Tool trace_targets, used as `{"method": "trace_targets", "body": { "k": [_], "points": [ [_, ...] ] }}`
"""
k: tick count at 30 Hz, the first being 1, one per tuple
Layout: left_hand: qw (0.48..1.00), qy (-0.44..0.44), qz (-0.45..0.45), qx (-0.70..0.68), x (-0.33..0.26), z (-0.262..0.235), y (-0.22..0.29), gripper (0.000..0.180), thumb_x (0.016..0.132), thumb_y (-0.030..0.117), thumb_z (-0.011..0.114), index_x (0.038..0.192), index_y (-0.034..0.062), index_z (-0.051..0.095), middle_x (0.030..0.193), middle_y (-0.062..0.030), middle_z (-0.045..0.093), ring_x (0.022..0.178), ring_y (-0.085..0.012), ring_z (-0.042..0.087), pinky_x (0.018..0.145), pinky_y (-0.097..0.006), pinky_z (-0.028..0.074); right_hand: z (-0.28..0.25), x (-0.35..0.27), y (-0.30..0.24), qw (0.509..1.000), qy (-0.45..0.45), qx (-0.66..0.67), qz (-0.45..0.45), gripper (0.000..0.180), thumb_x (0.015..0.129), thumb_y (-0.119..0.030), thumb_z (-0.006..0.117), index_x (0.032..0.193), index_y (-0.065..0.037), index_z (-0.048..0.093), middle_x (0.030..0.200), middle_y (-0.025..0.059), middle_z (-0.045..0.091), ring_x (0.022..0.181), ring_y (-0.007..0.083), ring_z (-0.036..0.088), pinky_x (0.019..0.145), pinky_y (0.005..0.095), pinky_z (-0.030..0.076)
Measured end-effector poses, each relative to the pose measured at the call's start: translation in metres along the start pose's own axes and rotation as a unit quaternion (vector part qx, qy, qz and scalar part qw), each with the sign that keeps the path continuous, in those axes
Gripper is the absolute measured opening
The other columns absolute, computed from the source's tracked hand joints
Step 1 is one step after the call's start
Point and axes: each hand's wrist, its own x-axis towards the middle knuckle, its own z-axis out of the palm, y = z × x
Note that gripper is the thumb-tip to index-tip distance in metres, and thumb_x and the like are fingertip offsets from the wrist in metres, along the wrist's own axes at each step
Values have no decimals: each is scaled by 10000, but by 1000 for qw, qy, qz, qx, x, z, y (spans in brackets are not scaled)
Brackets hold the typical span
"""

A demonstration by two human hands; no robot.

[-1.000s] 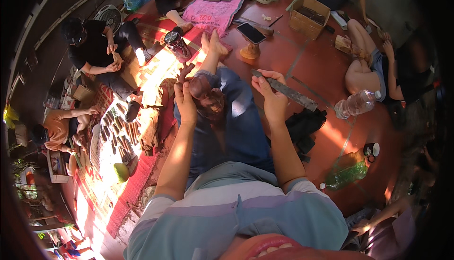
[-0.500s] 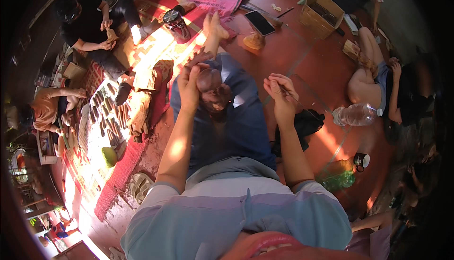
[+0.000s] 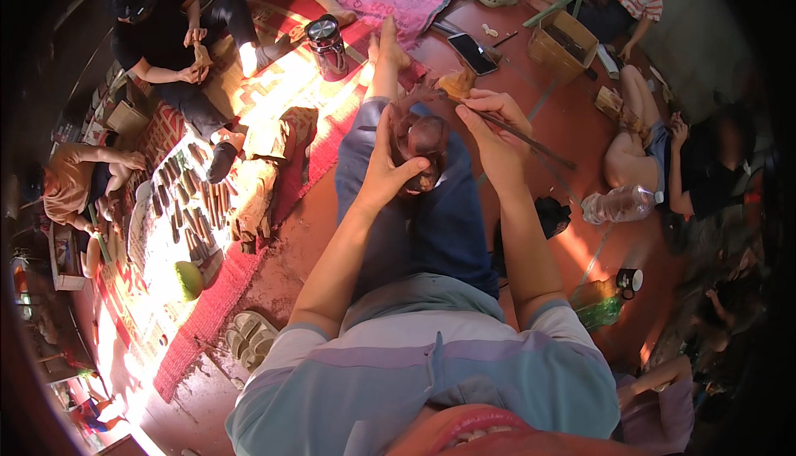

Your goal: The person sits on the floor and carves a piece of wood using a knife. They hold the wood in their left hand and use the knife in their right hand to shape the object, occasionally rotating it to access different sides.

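Observation:
In my left hand (image 3: 388, 166) is a dark reddish-brown carved figure (image 3: 421, 137), glossy and rounded, with thin spiky parts at its far end. My fingers and thumb wrap its left and near sides, above my blue-trousered lap. My right hand (image 3: 496, 128), just right of the figure, grips a slim dark stick-like tool (image 3: 543, 148). The tool's long end slants down to the right; its working tip is too small to make out. Beyond my right fingers, a tan cone-shaped object (image 3: 457, 84) lies on the floor.
Several dark tools (image 3: 195, 199) lie on a cloth at left, near a green fruit (image 3: 189, 279). Ahead are a lidded tumbler (image 3: 327, 46), a phone (image 3: 473, 54) and a cardboard box (image 3: 562, 44). A plastic bottle (image 3: 622, 203) lies at right. Other people sit around.
My right hand has come in closer to the figure, and the tool now shows lengthwise. My left hand has moved right with the figure, which is turned. The whole view has shifted slightly.

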Motion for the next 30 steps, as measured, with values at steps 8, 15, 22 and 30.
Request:
{"method": "trace_targets", "body": {
  "k": [8,15,22,30],
  "points": [
    [997,15,-40,62,2,-3,16,1079,658,247,818,1424,24,91,1349,-177,351,1262,-256,360,1047,-363,292,17,25,-2,999,-35,-27,-23,83,769,14,652,796,7,575,780,37,581,714,85,552,598,218,446],
    [994,40,-38,91,2,-3,9,1059,626,207,838,1397,2,141,1303,-203,404,1210,-267,428,995,-351,366,19,34,-16,989,-68,-115,-66,78,788,41,608,834,2,559,841,61,615,763,107,584,662,221,465],
    [996,43,-38,75,-1,-3,5,1050,626,201,837,1394,3,149,1294,-193,418,1201,-265,437,991,-351,371,23,18,-8,979,-69,-171,-87,98,768,51,564,819,-30,546,794,25,578,686,94,542,559,215,436],
    [996,38,-49,57,1,0,9,1082,627,285,835,1406,12,135,1340,-178,360,1240,-257,385,1024,-359,329,40,22,-17,954,-32,-288,-81,152,727,-24,612,815,-43,489,747,101,566,617,276,583,532,369,449]
  ]
}}
